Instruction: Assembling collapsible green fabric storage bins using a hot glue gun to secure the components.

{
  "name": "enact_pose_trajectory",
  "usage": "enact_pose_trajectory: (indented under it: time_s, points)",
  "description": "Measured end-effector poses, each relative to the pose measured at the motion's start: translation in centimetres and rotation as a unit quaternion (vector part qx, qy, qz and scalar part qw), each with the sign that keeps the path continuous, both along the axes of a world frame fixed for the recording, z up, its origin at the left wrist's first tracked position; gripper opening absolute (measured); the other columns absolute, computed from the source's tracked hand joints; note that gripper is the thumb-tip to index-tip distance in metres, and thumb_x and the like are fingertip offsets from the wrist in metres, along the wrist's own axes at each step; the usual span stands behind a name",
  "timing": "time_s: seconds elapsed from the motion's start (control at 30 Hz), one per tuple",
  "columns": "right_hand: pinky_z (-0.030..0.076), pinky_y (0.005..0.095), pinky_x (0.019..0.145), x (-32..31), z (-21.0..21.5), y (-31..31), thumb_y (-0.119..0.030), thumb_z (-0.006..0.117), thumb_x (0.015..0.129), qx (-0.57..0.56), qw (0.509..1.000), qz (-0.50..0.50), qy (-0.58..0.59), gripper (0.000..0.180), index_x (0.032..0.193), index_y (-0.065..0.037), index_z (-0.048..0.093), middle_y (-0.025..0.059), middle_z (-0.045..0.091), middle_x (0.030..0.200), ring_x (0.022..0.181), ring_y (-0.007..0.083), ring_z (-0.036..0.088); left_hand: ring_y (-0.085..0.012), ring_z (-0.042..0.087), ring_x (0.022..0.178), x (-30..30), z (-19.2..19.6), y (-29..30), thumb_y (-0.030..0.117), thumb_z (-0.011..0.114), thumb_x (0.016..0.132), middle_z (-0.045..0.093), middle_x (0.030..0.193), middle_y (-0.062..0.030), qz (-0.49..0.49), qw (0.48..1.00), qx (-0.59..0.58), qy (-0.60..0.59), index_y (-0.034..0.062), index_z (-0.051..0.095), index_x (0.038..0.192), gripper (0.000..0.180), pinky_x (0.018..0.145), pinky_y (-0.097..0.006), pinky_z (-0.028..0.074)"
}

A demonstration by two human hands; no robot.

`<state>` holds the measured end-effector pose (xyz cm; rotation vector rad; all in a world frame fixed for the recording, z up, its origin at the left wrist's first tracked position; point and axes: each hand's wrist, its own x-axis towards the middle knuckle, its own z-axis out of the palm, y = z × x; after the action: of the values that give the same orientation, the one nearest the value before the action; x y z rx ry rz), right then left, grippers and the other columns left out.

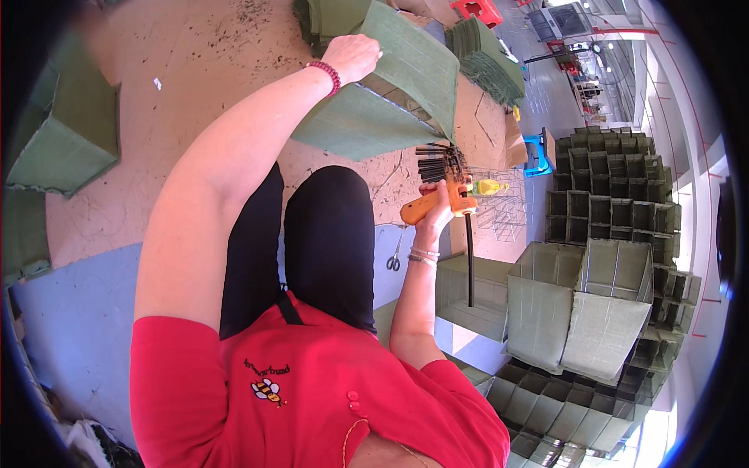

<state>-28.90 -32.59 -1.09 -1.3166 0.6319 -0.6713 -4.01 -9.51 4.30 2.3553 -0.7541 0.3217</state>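
My left hand (351,56) is closed on the top edge of a green fabric box (417,66), whose side panels slope open in front of my knees. In my right hand (438,204) is an orange glue gun (420,209), its nozzle end up by the box's near right corner. A long black glue stick (470,265) sticks out of the gun's back. Several short black sticks (431,168) lie beside the nozzle, partly hidden by the gun and my fingers.
Green fabric sheets (488,62) are stacked at the far right of the cardboard. Scissors (394,259) lie near my right forearm. A blue stool (538,154) stands right. Many green fabric boxes (612,304) pile up along the right; another green box (78,140) stands left.
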Motion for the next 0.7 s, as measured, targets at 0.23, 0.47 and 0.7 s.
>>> enact_pose_trajectory:
  time_s: [0.23, 0.47, 0.7]
  points:
    - [0.048, 0.0325, 0.066, -0.2, 0.6, -0.3, -0.018, 0.056, 0.088, 0.028, 0.999, 0.022, -0.01, 0.018, 0.075, -0.004, 0.053, 0.0068, 0.055, 0.066, 0.062, 0.0192, 0.056, -0.0354, 0.062, 0.072, 0.1, 0.0, -0.1, 0.02, 0.051, 0.087, 0.062, 0.073, -0.0195, 0.001, 1.0, -0.005, -0.023, -0.0013, 0.06, 0.07, 0.029, 0.063, -0.044, 0.05]
    - [0.048, 0.033, 0.066, -0.1, 1.2, 0.0, -0.016, 0.055, 0.087, 0.042, 0.999, 0.01, -0.013, 0.018, 0.074, -0.004, 0.052, 0.0072, 0.054, 0.067, 0.063, 0.0195, 0.055, -0.0342, 0.062, 0.07, 0.0, 0.0, -0.1, 0.018, 0.052, 0.086, 0.062, 0.07, -0.019, -0.009, 0.999, -0.023, -0.038, -0.0008, 0.062, 0.071, 0.026, 0.062, -0.043, 0.05]
    - [0.047, 0.0343, 0.069, -0.3, 1.1, 0.3, -0.019, 0.052, 0.089, 0.024, 1.0, 0.02, 0.001, 0.019, 0.076, -0.005, 0.052, 0.0068, 0.053, 0.068, 0.065, 0.0197, 0.054, -0.0336, 0.063, 0.07, 0.0, 0.0, 0.0, 0.018, 0.052, 0.086, 0.063, 0.071, -0.0189, -0.011, 0.999, -0.015, -0.042, -0.001, 0.063, 0.073, 0.025, 0.062, -0.043, 0.05]
